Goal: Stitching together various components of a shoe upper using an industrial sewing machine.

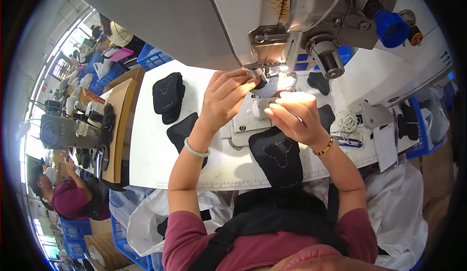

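Observation:
Under the lit needle area of a sewing machine is a small curved grey fabric piece with a dark edge. My left hand pinches its left edge, fingertips close by the presser foot. Just right of and below the piece, my right hand is closed, thumb and fingers drawn together; whatever is between them is too small to make out. A black padded piece with a light stitched outline lies on the white table in front of me, partly beneath my right hand.
Left on the table is a stack of black pieces, with another black piece by my left wrist. To the right lie a coil of white cord and a blue-handled tool. A blue crate stands beyond. Co-workers sit far left.

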The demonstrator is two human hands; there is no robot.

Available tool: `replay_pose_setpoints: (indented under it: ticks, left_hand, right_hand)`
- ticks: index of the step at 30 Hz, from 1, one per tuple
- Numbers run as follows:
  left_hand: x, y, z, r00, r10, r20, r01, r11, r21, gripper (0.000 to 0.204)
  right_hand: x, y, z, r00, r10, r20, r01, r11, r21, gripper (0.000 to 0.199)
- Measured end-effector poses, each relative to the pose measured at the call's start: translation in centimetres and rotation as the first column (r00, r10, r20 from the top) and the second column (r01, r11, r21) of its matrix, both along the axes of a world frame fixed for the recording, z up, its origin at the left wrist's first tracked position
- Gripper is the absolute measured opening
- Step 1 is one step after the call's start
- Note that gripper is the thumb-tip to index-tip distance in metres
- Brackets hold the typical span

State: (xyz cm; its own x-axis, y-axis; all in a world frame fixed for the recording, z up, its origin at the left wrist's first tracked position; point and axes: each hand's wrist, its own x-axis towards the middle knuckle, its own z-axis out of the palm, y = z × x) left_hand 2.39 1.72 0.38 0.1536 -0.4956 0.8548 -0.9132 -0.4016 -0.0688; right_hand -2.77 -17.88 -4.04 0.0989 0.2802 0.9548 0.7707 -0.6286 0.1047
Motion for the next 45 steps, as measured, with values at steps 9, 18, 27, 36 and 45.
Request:
replay_pose_setpoints:
  ticks: [9,18,27,36,45]
  left_hand:
    - [-0.8,0.0,0.6,1.0,0.016,-0.003,-0.016,0.999,0.041,0.032]
    - [-2.3,-0.4,1.4,0.995,0.099,0.007,-0.099,0.988,0.116,0.03]
    - [-3.8,-1.7,1.9,0.974,0.223,0.03,-0.225,0.958,0.179,0.025]
    - [-5.4,-2.7,2.2,0.905,0.419,0.067,-0.42,0.861,0.288,0.021]
    - [0.0,1.7,-1.0,0.913,-0.118,-0.391,0.113,0.993,-0.035,0.043]
  right_hand:
    - [0.2,0.2,0.8,0.99,-0.095,-0.105,0.084,0.991,-0.104,0.03]
    - [-0.1,0.1,1.2,0.983,-0.092,-0.161,0.087,0.995,-0.039,0.031]
    - [-0.2,-0.7,1.3,0.971,-0.104,-0.214,0.115,0.993,0.041,0.025]
    - [-0.3,-0.9,1.7,0.971,-0.105,-0.217,0.12,0.991,0.058,0.024]
    - [0.0,-1.0,1.7,0.967,-0.107,-0.232,0.119,0.992,0.039,0.027]
